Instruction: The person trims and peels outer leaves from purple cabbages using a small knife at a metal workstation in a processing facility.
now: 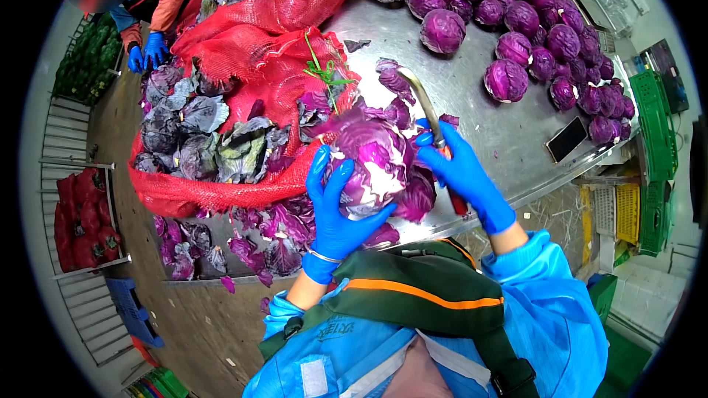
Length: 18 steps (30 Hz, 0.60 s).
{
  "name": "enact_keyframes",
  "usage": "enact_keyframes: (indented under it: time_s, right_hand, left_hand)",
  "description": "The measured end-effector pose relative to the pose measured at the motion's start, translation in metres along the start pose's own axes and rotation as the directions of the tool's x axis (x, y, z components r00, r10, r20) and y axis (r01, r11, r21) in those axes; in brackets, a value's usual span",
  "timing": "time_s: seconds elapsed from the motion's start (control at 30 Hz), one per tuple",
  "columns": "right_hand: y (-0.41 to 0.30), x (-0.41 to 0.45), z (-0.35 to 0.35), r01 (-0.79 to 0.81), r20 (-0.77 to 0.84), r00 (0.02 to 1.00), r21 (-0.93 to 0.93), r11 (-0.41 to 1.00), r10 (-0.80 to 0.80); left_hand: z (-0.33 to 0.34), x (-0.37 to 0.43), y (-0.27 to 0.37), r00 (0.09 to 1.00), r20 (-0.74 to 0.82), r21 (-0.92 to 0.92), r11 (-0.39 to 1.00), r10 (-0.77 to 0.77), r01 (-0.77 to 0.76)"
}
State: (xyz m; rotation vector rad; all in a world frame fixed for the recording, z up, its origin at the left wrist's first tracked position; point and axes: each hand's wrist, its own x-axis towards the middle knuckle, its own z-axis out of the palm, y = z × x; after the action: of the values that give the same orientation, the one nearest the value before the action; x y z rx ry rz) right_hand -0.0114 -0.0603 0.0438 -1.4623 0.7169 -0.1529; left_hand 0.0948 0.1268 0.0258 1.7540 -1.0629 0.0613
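Note:
My left hand, in a blue glove, cups a red cabbage from its left and lower side; white patches show on the cabbage. My right hand, also gloved in blue, grips the red handle of a knife with a curved metal blade, which points up and left beside the cabbage. Loose purple leaves lie around and below it. To the left, an open red mesh sack holds cabbages with dull, dark outer leaves. A green tie lies on the mesh.
Many purple cabbages are heaped at the right of the metal table. A phone lies near the table's edge. Another person's blue-gloved hands are at the sack's far left. Green crates stand at the right.

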Motion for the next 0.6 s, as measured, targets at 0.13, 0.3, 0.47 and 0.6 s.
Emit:
enact_keyframes:
  time_s: [0.13, 0.3, 0.47, 0.6]
  right_hand:
    - [0.002, -0.01, 0.028, 0.505, -0.11, 0.819, -0.327, 0.799, -0.563]
    - [0.011, -0.003, 0.023, 0.349, -0.201, 0.849, -0.482, 0.804, -0.489]
    - [0.056, 0.043, -0.022, 0.225, -0.324, 0.876, -0.382, 0.896, -0.358]
    - [-0.006, 0.009, -0.012, 0.003, 0.155, 0.988, -0.021, 1.0, 0.0]
  left_hand:
    - [0.004, 0.007, 0.006, 0.997, -0.061, 0.103, 0.994, 0.042, -0.035]
    - [0.0, -0.001, 0.003, 0.997, -0.036, -0.003, 0.997, -0.073, 0.073]
    - [-0.002, -0.013, -0.006, 0.961, 0.124, -0.394, 0.877, -0.246, 0.276]
    - [-0.015, -0.004, -0.011, 0.947, 0.296, -0.398, 0.886, -0.123, 0.239]
